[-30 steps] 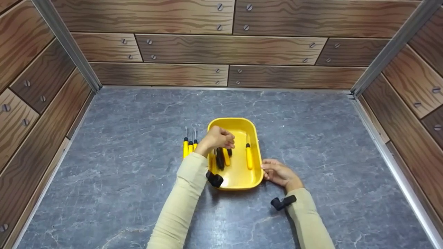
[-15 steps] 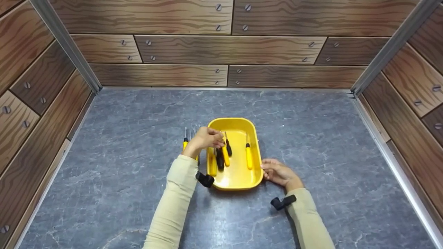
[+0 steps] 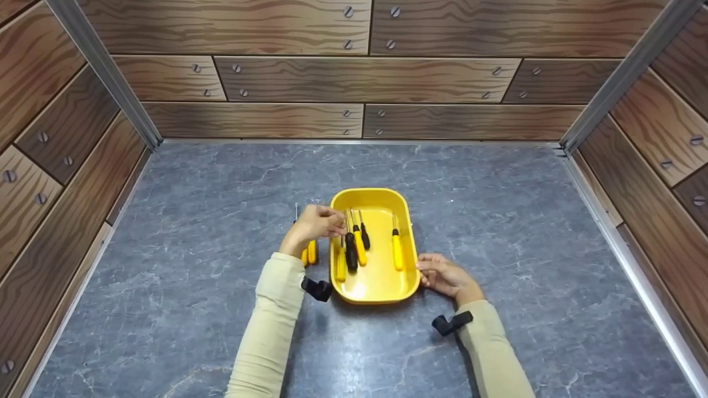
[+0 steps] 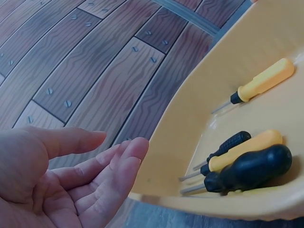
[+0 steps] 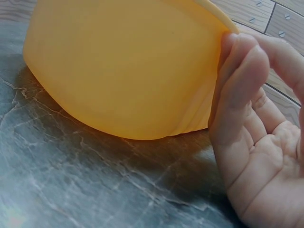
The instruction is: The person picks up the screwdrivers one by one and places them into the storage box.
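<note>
A yellow plastic tray (image 3: 375,287) holds several screwdrivers. Its left side has a large black-handled screwdriver (image 3: 351,253), a small black one (image 3: 365,236) and two yellow-handled ones, one being the leftmost screwdriver (image 3: 341,265). A single yellow screwdriver (image 3: 397,251) lies along the right side. My left hand (image 3: 318,224) hovers by the tray's left rim, and the left wrist view shows nothing between its thumb and loosely bent fingers (image 4: 116,173). At the right rim, my right hand (image 3: 444,275) pinches the tray's edge, its fingers (image 5: 242,85) against the outer wall.
More yellow-handled screwdrivers (image 3: 312,251) lie on the grey marbled tabletop (image 3: 221,221) left of the tray, partly hidden by the left hand. Wood-patterned panels (image 3: 365,80) wall in the back and both sides.
My left hand has moved left from over the tray to its left rim, uncovering the screwdrivers inside and covering part of those outside. The right hand stays at the right rim.
</note>
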Demonstrator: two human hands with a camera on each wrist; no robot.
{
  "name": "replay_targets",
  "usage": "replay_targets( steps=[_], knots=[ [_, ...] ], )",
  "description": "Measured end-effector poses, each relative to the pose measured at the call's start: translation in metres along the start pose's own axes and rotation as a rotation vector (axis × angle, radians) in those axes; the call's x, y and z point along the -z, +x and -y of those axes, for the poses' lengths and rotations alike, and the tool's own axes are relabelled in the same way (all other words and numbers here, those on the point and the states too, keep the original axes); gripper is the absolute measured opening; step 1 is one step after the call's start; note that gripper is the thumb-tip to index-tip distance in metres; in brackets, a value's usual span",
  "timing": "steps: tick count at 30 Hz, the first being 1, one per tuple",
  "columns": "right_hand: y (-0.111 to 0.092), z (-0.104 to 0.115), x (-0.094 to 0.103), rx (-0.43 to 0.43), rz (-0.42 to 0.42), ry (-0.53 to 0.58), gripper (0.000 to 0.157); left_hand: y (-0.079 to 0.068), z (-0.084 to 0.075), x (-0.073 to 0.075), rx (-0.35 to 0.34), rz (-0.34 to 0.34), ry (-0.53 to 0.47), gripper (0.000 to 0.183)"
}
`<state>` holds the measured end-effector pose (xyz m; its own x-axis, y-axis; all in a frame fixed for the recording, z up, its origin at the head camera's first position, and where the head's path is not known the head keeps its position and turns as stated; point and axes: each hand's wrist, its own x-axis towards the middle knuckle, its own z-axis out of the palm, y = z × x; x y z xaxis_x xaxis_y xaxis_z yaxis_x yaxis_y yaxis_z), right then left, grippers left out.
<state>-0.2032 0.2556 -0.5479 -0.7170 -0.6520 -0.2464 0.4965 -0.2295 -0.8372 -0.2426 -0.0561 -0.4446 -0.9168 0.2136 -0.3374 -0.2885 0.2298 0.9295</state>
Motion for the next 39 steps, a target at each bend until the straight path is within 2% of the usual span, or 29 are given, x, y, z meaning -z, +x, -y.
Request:
replay_targets(
  steps=[9, 14, 26, 34, 39],
  knots=[
    [0.0, 0.001, 0.0, -0.006, 0.02, 0.02, 0.027, 0.0, 0.007, 0.007, 0.022, -0.009, -0.05, 0.033],
    [0.001, 0.0, 0.002, -0.009, 0.011, 0.007, 0.022, -0.001, 0.009, 0.011, 0.025, -0.011, -0.043, 0.032],
    [0.001, 0.0, 0.001, 0.004, 0.016, 0.008, 0.027, -0.003, 0.017, 0.023, 0.009, -0.047, -0.03, 0.03],
    [0.001, -0.001, 0.003, 0.012, 0.031, 0.0, 0.022, -0.005, 0.025, 0.031, 0.027, -0.054, -0.081, 0.033],
    [0.001, -0.001, 0.003, 0.012, 0.043, 0.002, 0.022, -0.004, 0.031, 0.034, 0.042, -0.072, -0.079, 0.033]
  ],
)
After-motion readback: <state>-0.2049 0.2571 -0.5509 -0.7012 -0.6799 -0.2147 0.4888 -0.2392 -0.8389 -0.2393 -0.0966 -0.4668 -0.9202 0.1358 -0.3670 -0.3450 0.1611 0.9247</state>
